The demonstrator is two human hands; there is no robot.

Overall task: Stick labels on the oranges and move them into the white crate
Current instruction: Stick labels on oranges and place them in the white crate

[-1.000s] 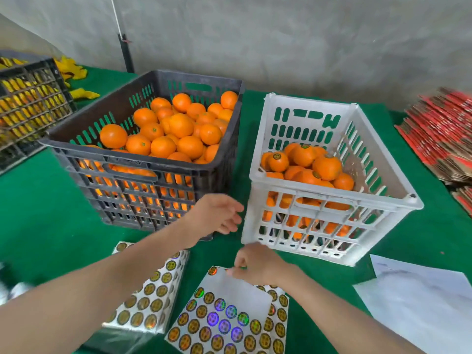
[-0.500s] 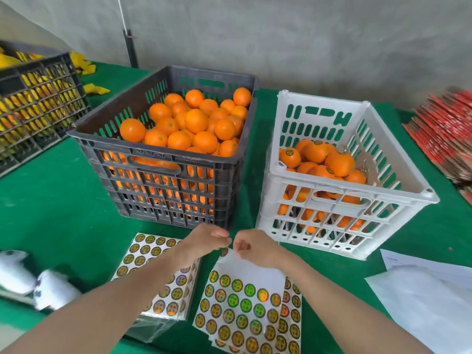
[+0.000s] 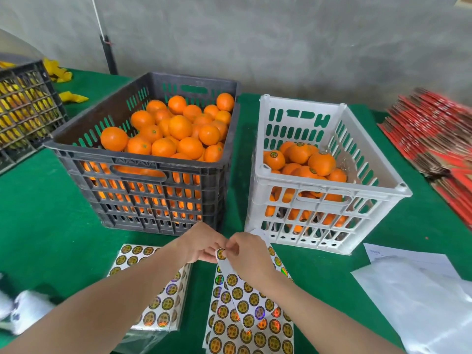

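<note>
Hands together, fingertips meeting just in front of the crates: left hand point(image 3: 201, 244) pinches a round label point(image 3: 221, 253), right hand point(image 3: 249, 254) pinches the lifted corner of the sheet point(image 3: 245, 315) the label sits on; rest of that sheet lies flat on the table point(image 3: 38, 213) under the right wrist, full of labels. Second sheet stack point(image 3: 158, 302) just left of it, partly under the left forearm. Dark crate point(image 3: 143, 175) behind the left hand, heaped with oranges point(image 3: 178, 129) to the rim. White crate point(image 3: 329, 190) just beside it on the right, behind the right hand, roughly half full; top fruit there carry labels, e.g. labelled orange point(image 3: 274, 159). No orange in either hand. White paper point(image 3: 408, 290) on the table near right of the sheets. Red flat cartons point(image 3: 434, 131) stacked far right. Black crate point(image 3: 23, 111) with yellow contents far left, well apart from the rest
</note>
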